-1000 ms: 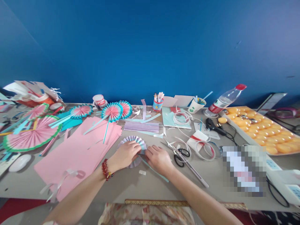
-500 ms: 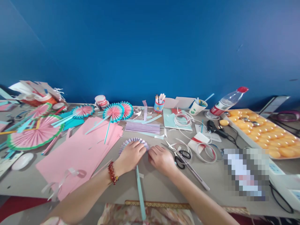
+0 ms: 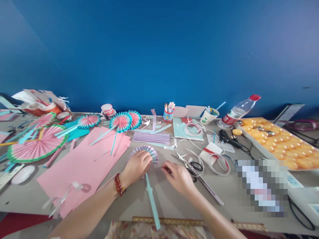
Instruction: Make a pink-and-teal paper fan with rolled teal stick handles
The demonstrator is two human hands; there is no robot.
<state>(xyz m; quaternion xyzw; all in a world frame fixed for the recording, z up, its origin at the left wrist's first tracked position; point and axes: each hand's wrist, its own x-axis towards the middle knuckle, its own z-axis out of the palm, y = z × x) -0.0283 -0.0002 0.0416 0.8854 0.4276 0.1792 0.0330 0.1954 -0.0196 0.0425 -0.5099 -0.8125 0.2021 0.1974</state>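
Observation:
A pleated purple and pale blue paper fan [image 3: 151, 153] lies at the middle of the table, partly hidden under my left hand [image 3: 137, 166]. That hand presses on the fan with its fingers curled over it. A light blue paper strip [image 3: 153, 203] runs from below the fan toward the table's front edge. Just right of the fan, apart from it, is my right hand [image 3: 177, 176], its thumb and fingers drawn close together; whether they hold anything is too small to tell.
Scissors [image 3: 185, 161] and a purple pen [image 3: 208, 187] lie right of my right hand. Pink paper sheets [image 3: 82, 166] spread at left, finished fans [image 3: 121, 121] behind. Purple strips [image 3: 151, 137], a bottle [image 3: 235, 114] and a tray of yellow pieces [image 3: 281, 142] stand farther back.
My right hand has moved away from the fan to the right. More of the fan shows beside my left hand, and the light blue strip's lower end has swung right.

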